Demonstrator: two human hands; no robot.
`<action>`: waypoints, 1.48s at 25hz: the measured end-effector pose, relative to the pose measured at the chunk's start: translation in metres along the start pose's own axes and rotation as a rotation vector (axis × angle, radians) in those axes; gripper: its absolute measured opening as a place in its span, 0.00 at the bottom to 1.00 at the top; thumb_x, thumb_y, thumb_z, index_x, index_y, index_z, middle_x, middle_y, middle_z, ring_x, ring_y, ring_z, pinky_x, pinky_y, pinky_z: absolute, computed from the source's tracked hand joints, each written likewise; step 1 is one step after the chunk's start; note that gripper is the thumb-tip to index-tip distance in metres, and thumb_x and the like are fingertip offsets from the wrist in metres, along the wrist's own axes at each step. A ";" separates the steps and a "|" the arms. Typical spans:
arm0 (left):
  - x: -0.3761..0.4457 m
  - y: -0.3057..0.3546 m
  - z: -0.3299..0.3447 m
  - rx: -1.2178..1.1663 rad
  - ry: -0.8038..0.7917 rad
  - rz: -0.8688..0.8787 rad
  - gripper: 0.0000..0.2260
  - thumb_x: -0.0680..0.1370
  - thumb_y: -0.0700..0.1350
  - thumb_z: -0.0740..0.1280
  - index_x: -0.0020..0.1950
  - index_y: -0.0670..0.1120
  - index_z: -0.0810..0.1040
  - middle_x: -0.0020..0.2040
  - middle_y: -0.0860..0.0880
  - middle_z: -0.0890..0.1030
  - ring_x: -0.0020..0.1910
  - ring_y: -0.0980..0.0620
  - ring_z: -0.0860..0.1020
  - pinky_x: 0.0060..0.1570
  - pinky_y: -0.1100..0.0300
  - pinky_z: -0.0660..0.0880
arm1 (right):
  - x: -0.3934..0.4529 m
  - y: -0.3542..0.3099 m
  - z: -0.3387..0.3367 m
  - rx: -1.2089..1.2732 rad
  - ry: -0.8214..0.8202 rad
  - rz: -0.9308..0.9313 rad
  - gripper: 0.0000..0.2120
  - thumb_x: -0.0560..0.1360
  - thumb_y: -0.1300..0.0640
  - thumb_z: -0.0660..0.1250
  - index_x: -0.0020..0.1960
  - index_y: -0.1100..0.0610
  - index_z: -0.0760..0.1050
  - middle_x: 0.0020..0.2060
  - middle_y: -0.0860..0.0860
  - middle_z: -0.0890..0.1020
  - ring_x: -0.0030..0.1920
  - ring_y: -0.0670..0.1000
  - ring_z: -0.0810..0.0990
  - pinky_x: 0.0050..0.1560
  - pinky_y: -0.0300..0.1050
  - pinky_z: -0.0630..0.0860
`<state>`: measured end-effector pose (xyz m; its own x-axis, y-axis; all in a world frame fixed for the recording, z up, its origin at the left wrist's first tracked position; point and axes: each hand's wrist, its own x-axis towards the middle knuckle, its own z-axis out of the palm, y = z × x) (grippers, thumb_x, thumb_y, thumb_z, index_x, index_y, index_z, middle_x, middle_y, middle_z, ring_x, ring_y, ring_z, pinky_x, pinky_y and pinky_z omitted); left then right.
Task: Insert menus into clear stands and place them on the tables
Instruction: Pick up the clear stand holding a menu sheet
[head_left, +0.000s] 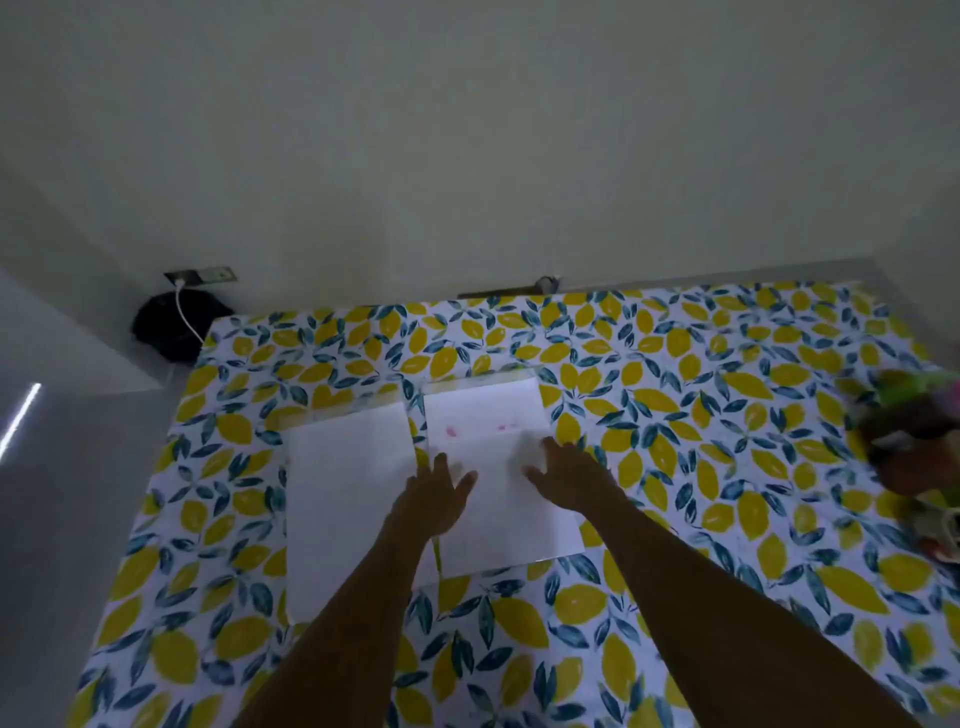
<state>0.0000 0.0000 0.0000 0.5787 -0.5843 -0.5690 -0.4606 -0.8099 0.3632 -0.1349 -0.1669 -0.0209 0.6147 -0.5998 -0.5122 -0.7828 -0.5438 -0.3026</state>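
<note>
My two bare forearms reach over the lemon-print counter (623, 613). Left hand (434, 499) and right hand (571, 475) lie spread, palms down, gripping nothing, on the right menu sheet (498, 483). Just left lies another sheet (348, 499); both run lengthwise away from me. Blurred clutter (914, 447) sits far right.
</note>
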 end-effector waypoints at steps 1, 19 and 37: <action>0.005 0.000 0.006 0.002 0.004 -0.013 0.33 0.79 0.64 0.54 0.77 0.45 0.55 0.74 0.35 0.64 0.70 0.33 0.67 0.68 0.39 0.66 | 0.006 0.002 0.003 0.017 0.017 0.018 0.31 0.75 0.39 0.61 0.71 0.57 0.62 0.65 0.63 0.71 0.64 0.66 0.73 0.63 0.61 0.73; -0.029 -0.038 0.005 -0.363 0.330 0.086 0.13 0.78 0.35 0.60 0.57 0.44 0.81 0.58 0.42 0.83 0.56 0.40 0.81 0.58 0.51 0.77 | -0.032 0.038 0.000 0.616 0.085 0.157 0.12 0.78 0.59 0.62 0.58 0.57 0.80 0.45 0.52 0.82 0.45 0.55 0.80 0.48 0.49 0.78; -0.126 -0.075 0.012 -0.678 0.196 0.375 0.10 0.70 0.43 0.76 0.45 0.58 0.86 0.53 0.42 0.83 0.53 0.45 0.82 0.57 0.47 0.79 | -0.171 0.060 -0.008 0.662 0.228 -0.117 0.16 0.68 0.68 0.72 0.50 0.50 0.83 0.43 0.52 0.84 0.36 0.42 0.82 0.38 0.46 0.76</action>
<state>-0.0468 0.1355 0.0353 0.6034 -0.7712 -0.2029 -0.1744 -0.3759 0.9101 -0.2863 -0.1023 0.0550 0.6469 -0.7066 -0.2869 -0.5600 -0.1847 -0.8076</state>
